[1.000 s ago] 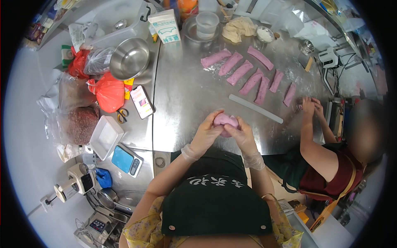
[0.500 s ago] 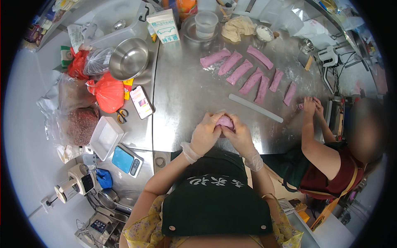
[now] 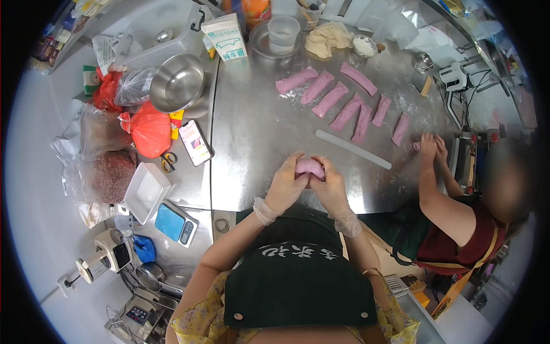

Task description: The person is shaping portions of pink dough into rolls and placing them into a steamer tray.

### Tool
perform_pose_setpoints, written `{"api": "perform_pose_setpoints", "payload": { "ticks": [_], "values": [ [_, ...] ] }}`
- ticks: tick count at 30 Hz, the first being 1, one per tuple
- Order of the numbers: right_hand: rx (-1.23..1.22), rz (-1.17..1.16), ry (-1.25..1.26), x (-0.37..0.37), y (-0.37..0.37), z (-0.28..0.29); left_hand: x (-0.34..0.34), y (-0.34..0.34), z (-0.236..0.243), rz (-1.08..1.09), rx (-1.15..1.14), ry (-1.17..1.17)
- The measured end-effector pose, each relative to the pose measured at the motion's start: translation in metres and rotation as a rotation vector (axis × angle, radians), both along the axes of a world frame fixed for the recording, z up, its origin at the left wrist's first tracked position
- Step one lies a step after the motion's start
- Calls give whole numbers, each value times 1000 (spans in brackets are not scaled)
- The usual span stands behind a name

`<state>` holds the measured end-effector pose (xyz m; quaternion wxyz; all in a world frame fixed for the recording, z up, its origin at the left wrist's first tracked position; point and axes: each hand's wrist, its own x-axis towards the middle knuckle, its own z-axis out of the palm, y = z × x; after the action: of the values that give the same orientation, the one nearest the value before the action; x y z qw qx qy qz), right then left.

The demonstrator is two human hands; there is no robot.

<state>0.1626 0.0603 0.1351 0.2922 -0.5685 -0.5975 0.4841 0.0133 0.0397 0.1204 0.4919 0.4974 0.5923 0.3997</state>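
A piece of pink-purple dough is held between my two hands above the near edge of the steel table. My left hand, in a clear plastic glove, closes on its left side. On the other side my right hand, gloved the same way, grips it with the thumb at the front. The dough is bent over in an arch, with a darker gap beneath it; its underside is hidden. Farther off lie several pink dough rolls, dusted with flour. A white rolling pin rests between them and my hands.
At the right a co-worker's hands work on a small pink piece. Left of the table seam are a phone, scissors, a steel bowl, a white tray and a scale. A milk carton stands at the back.
My fingers have shifted outward on the dough, so more of it shows. It has gone from a rounded lump to a bent arch. The co-worker's hands stay in place.
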Motion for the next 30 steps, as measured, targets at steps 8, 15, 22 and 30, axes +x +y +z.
{"api": "perform_pose_setpoints", "payload": {
  "ticks": [8,15,22,30],
  "values": [
    [244,42,-180,-2,-3,20,-11,-5,-2,-28,-366,-919],
    [647,154,-188,5,-18,20,6,2,-8,207,-390,-1625],
    [-207,-220,459,-2,-19,4,11,4,-1,120,-148,-1392],
    [-359,-128,546,11,-6,22,-5,4,18,11,-176,-1118]
  ]
}}
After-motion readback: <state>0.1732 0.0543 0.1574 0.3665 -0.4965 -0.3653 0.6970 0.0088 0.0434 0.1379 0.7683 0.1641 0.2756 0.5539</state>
